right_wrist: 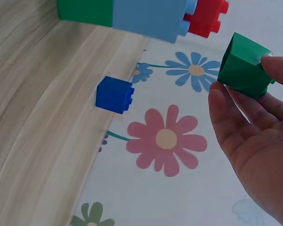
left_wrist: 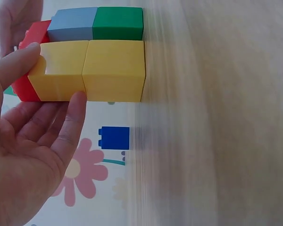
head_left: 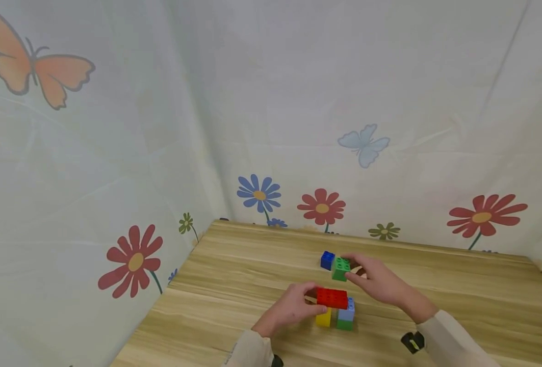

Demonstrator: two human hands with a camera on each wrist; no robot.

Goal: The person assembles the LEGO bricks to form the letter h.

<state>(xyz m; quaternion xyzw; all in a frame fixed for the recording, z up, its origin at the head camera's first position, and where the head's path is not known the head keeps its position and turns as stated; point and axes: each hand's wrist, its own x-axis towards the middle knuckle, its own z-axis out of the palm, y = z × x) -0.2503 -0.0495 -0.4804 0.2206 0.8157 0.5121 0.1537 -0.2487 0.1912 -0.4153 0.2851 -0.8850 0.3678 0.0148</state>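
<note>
My left hand (head_left: 291,307) grips a small toy-brick structure at its left side, thumb and fingers on the red brick (head_left: 332,298) and the upper yellow brick (left_wrist: 61,66). The red brick lies across the top, over two stacked yellow bricks on the left and a light blue brick (left_wrist: 73,24) on a green brick (left_wrist: 119,22) on the right. Part of the light blue brick's studded top shows beside the red one. Behind the structure, my right hand (head_left: 381,283) pinches a separate green brick (right_wrist: 245,66), held above the table with its studs up.
A dark blue brick (head_left: 327,260) stands alone on the wooden table (head_left: 234,270), just behind and left of the held green brick. A pale cloth (head_left: 280,102) printed with flowers and butterflies hangs beyond the table's back and left edges.
</note>
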